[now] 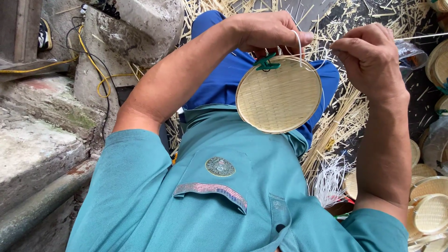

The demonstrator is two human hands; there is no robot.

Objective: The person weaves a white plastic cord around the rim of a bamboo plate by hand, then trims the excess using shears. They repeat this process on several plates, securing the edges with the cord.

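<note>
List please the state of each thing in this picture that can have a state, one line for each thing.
left hand: closed on the rim of the tray
right hand: pinching the white strand
round woven tray: held up, tilted
green clip: clamped on the tray rim
white strand: looped over the left hand
finished trays: stacked on the floor

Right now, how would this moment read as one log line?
left hand: holds round woven tray at rim | right hand: pinches white strip | green clip: on rim
</note>
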